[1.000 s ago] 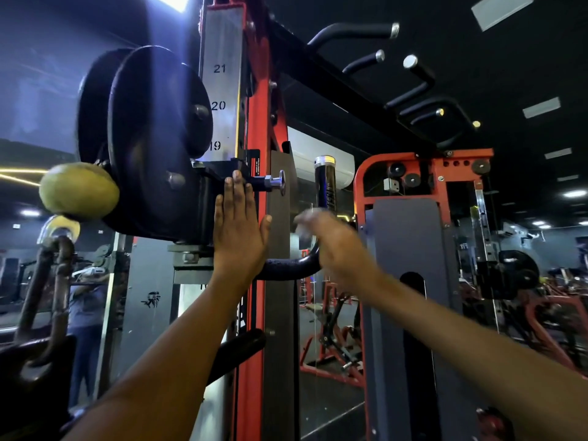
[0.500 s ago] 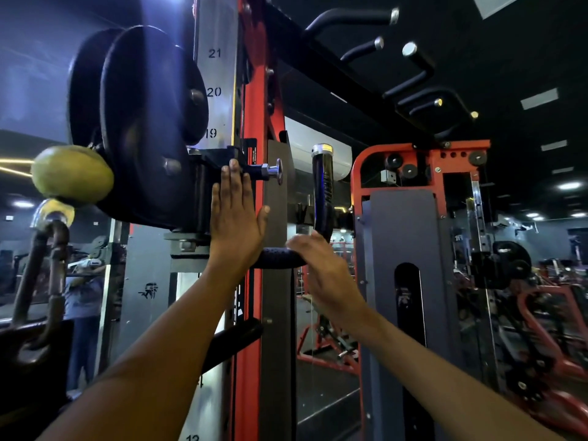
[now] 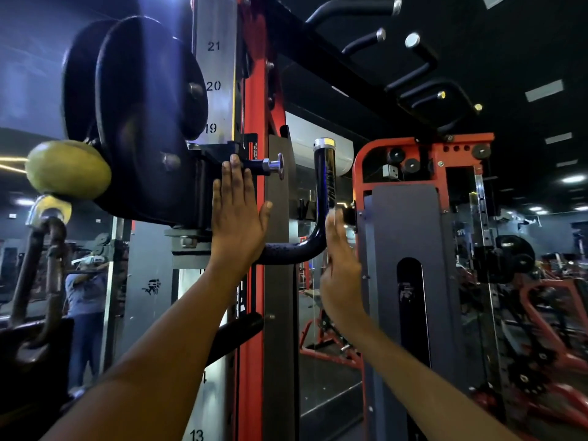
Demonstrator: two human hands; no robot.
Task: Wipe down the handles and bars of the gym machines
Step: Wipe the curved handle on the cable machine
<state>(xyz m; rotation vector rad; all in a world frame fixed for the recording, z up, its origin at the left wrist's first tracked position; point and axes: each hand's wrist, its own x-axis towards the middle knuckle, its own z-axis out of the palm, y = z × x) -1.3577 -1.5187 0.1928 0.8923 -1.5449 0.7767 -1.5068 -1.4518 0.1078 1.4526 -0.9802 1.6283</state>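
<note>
While the left hand (image 3: 237,214) lies flat, fingers straight and together, on the pulley carriage (image 3: 203,173), the right hand (image 3: 342,265) strokes the black L-shaped handle (image 3: 321,198) at its bend, fingers straight; no cloth shows. Judged next: wiping up the handle's upright grip.

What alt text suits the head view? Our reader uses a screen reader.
A left hand presses flat on a red gym machine's carriage while the right hand touches a black L-shaped handle. A pulley hangs at left.

A dark ceiling (image 3: 525,43) is lit by recessed lights (image 3: 572,179); red machine frames (image 3: 547,316) are seen across the dim floor
</note>
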